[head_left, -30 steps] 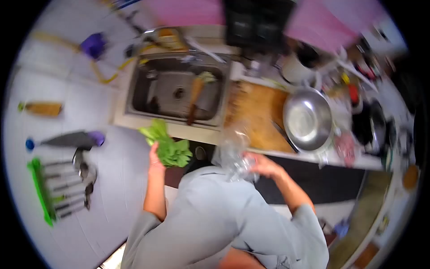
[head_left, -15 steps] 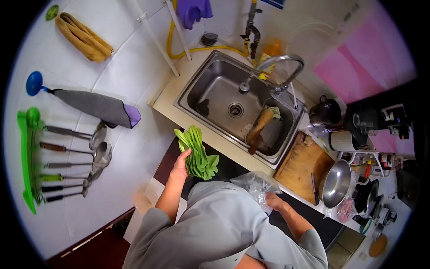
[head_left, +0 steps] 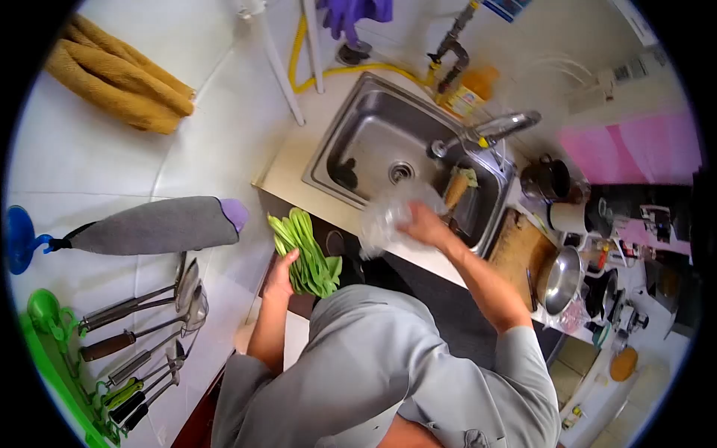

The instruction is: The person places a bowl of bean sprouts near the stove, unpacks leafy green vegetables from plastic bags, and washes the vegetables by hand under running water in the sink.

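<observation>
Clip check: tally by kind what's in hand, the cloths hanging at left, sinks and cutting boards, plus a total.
In hand: 2 (greens in left hand, bag in right hand)
Cloths: 2 (brown cloth, grey cloth)
Sink: 1
Board: 1
Total: 6

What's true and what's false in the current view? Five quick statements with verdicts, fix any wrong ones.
1. The left hand holds leafy greens. True.
2. The right hand is empty. False: it holds a clear plastic bag.
3. The cutting board is next to the sink. True.
4. The gray cloth lies in the sink. False: it hangs from a blue hook.
5. The purple glove hangs near the yellow hose. True.
</observation>
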The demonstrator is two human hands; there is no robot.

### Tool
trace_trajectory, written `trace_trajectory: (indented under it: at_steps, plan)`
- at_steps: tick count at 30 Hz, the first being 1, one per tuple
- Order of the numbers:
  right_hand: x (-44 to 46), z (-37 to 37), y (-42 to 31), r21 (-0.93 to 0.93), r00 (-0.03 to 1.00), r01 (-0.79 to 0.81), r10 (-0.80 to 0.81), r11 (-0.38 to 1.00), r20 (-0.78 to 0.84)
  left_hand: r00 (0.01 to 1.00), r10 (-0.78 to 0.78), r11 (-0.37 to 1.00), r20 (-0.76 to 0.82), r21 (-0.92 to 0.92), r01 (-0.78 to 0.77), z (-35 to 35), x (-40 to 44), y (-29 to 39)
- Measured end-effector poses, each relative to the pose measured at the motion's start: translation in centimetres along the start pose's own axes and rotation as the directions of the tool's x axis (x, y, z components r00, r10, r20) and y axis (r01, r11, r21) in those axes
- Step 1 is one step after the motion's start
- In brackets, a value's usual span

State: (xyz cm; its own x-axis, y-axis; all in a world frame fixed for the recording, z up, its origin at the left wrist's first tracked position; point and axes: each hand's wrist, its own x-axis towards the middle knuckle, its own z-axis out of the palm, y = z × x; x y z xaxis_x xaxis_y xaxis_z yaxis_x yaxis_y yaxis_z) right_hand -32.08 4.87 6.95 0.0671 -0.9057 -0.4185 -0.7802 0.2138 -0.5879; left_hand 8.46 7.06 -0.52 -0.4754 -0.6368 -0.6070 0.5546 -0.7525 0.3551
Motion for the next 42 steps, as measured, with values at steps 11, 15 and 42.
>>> trace_trajectory:
  at_steps: [11,15,42]
  plan:
    - [28.9,-4.0,-24.5,0.173,0.521,0.352,-0.039,0.920,-0.853,0.970,0.213,0.970,-0.117,-0.095,-0.224,1.7,-8.6,-1.1]
    - [29.8,-2.0,-22.5,0.557,0.741,0.637,-0.226,0.533,-0.632,0.955,0.248,0.959,-0.165,-0.101,-0.266,1.5,-9.7,-1.2]
    - [34.4,-3.3,-20.9,0.872,0.988,0.024,-0.143,0.490,0.053,0.967,0.205,0.977,-0.154,0.098,-0.192,10.8,-2.1,2.9]
